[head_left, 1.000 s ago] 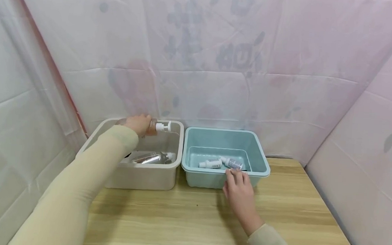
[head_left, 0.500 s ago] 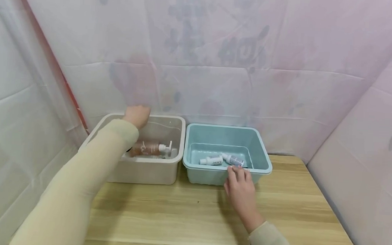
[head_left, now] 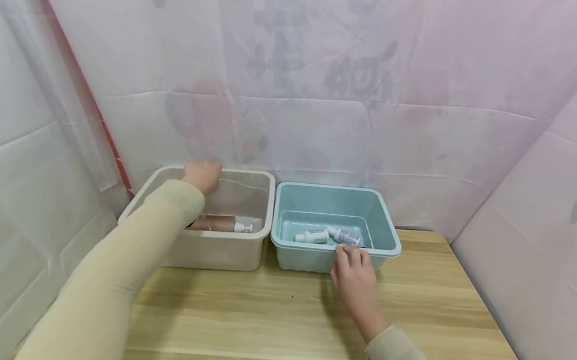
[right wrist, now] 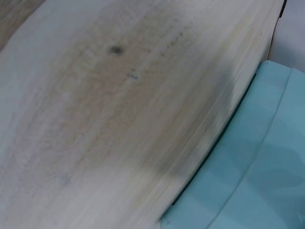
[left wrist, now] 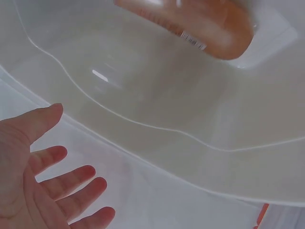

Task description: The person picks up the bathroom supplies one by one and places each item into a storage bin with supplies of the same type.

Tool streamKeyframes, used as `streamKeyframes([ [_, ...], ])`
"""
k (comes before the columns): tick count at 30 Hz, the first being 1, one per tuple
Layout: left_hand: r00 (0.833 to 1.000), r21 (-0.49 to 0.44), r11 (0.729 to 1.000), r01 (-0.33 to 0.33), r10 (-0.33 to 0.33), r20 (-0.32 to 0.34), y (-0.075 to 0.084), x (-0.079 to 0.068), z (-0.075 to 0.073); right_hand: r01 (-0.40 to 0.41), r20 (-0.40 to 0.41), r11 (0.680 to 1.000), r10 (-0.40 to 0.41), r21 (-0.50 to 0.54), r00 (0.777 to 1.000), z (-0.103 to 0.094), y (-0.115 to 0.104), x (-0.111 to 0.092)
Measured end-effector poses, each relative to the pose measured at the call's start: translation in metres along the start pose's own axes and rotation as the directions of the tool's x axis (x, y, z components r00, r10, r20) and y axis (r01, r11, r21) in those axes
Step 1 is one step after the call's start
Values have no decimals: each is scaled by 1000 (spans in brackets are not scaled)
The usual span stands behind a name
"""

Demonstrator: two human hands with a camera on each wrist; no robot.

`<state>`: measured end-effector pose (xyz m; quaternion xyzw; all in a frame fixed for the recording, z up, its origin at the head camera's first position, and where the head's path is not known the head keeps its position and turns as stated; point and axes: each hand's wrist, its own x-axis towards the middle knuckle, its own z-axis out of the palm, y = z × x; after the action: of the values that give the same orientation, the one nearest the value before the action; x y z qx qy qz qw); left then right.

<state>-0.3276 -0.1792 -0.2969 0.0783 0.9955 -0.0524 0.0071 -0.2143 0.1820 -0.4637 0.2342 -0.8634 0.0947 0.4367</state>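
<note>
In the head view my left hand (head_left: 203, 176) is over the back of the beige bin (head_left: 214, 252), its sleeve crossing the bin's left part. The left wrist view shows that hand (left wrist: 43, 176) holding nothing, fingers spread and apart. A brown pump bottle (head_left: 216, 223) with a white pump lies on its side inside the bin; its rounded base (left wrist: 224, 33) appears in the left wrist view. My right hand (head_left: 355, 286) grips the near rim of the light-blue bin (head_left: 303, 261), fingers over the edge. Two small white bottles, one (head_left: 312, 236) left and one (head_left: 343, 235) right, lie inside.
Both bins stand side by side on a wood-grain table (head_left: 280, 322). A pale printed sheet (head_left: 311, 132) hangs right behind them, with more sheeting at both sides. The right wrist view shows the tabletop (right wrist: 119, 119) and the blue bin's side (right wrist: 257, 157).
My left hand has let go of the brown pump bottle, which dropped into the beige bin and rolled a little, its pump turning. The right hand has stayed at the blue bin's rim.
</note>
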Motion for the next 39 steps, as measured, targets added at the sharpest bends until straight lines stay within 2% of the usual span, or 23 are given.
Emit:
streamKeyframes([
  [4,999,29,1000,-1,0,32,0,-2,2,5,7,1000,-5,2,1000,1,1,0],
  [14,1000,-17,1000,19,-18,19,1,-9,10,9,27,1000,-9,5,1000,8,5,2],
  [22,999,-37,999,13,-11,40,10,-15,11,17,31,1000,-17,-5,999,11,10,5],
  [27,1000,-54,999,8,-7,31,13,-18,14,19,39,1000,-19,1,999,13,11,8],
  [34,1000,-82,997,14,-14,1,17,-25,24,33,18,999,-32,-6,999,15,15,12],
  [39,1000,-102,995,20,-18,26,18,-29,31,43,4,999,-42,-20,999,15,17,11],
])
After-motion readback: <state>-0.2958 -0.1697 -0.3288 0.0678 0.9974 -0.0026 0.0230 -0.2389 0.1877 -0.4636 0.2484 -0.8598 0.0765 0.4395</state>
